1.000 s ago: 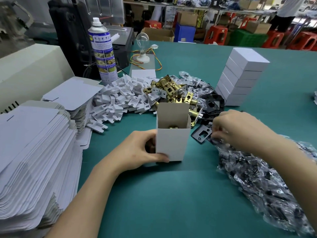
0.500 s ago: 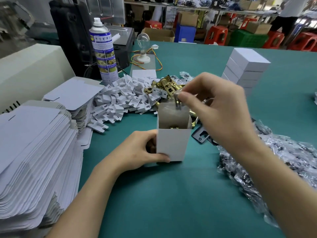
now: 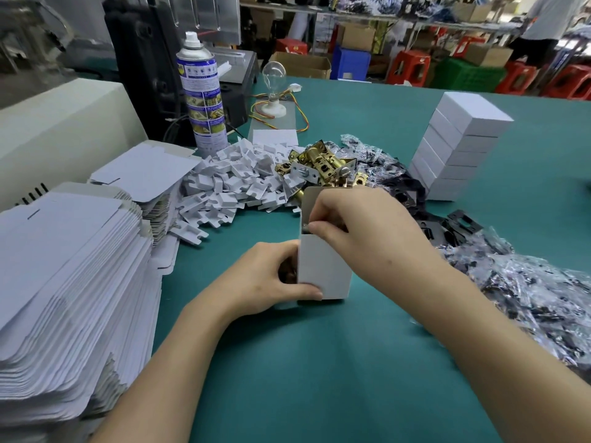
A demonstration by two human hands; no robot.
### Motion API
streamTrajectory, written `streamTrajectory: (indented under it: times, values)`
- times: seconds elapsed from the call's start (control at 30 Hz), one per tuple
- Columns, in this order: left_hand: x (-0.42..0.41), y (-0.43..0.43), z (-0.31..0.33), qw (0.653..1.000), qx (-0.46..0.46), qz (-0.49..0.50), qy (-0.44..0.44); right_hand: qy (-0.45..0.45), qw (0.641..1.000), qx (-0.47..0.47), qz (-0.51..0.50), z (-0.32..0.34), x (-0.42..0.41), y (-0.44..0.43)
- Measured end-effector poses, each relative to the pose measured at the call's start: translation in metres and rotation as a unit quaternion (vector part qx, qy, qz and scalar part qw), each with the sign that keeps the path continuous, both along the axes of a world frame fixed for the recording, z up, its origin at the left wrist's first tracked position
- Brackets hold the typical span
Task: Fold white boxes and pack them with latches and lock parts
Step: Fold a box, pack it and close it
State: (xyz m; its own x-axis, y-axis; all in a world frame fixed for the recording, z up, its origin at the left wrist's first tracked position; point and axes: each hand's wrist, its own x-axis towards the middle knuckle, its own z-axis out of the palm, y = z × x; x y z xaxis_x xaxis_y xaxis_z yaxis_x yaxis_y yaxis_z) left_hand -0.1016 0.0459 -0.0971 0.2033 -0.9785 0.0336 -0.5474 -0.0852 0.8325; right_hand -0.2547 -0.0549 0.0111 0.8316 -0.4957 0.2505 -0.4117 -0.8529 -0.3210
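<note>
A small white box (image 3: 329,270) stands upright on the green table, its top flap raised. My left hand (image 3: 271,279) grips its left side near the base, thumb across the front. My right hand (image 3: 358,225) is over the box's open top, fingertips pinching a small metal lock part at the opening; the part is mostly hidden. Behind the box lies a heap of brass latches (image 3: 323,169). Black plates (image 3: 454,225) lie to the right.
Tall stacks of flat white box blanks (image 3: 64,282) fill the left. White card inserts (image 3: 230,183) are piled behind. A spray can (image 3: 203,94) and a bulb (image 3: 274,91) stand farther back. Finished boxes (image 3: 457,145) are stacked at right, with clear bags of parts (image 3: 527,298) near my right arm.
My right hand left the bag pile with a small metal part, rose above the box, and has now come down into the box's open top. The left hand has kept its hold.
</note>
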Motion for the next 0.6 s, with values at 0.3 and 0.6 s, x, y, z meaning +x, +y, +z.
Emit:
streamTrajectory:
  times: [0.3, 0.6]
  values:
    - [-0.001, -0.001, 0.004, 0.991, -0.100, 0.081, -0.031, -0.245, 0.968, 0.015, -0.045, -0.020, -0.033, -0.027]
    - [-0.011, -0.001, 0.007, 0.967, -0.207, 0.151, -0.017, -0.269, 0.936, 0.224, -0.029, -0.059, -0.032, -0.028]
